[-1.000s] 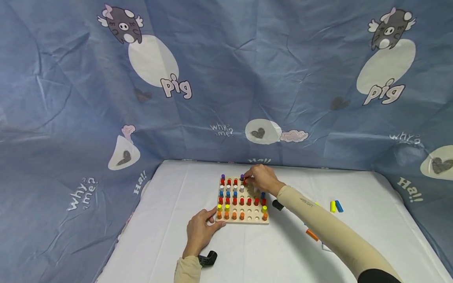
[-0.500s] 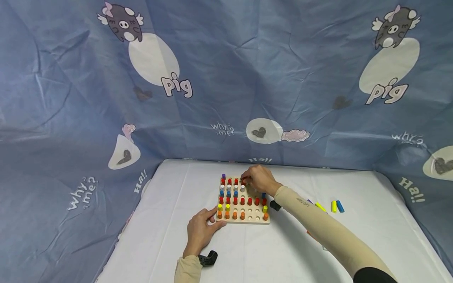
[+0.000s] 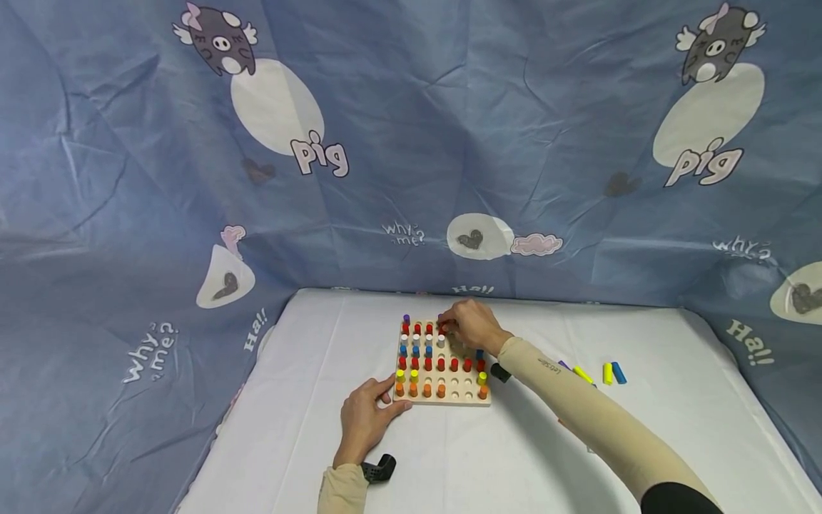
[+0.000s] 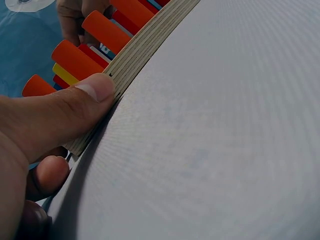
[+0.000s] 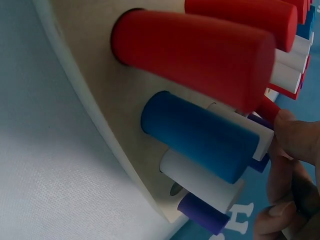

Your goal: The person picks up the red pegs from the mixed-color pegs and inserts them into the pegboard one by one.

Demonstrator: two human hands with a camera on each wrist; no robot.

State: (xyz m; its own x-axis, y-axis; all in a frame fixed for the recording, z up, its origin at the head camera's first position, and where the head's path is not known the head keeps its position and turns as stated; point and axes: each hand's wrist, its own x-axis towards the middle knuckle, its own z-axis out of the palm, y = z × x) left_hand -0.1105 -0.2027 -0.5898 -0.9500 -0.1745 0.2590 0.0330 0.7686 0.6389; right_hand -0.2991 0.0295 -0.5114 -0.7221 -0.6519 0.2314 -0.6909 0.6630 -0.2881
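Observation:
A wooden pegboard lies on the table with rows of coloured pegs upright in its holes. My left hand grips its near left corner; the thumb presses the front edge beside orange pegs. Over the far part of the board, my right hand pinches a red peg between thumb and fingers. That peg's lower end is hidden behind a white peg, so I cannot tell whether it sits in a hole. A blue peg and a purple peg stand nearer the right wrist camera.
Loose pegs lie on the white tablecloth to the right: a yellow peg, a blue peg and another yellow peg. My right forearm covers part of that area. A blue printed curtain hangs behind the table.
My right hand has shifted slightly left over the board's far rows with the red peg. A purple peg behind its fingers was hidden half a second ago and now shows partly. The left hand stays put.

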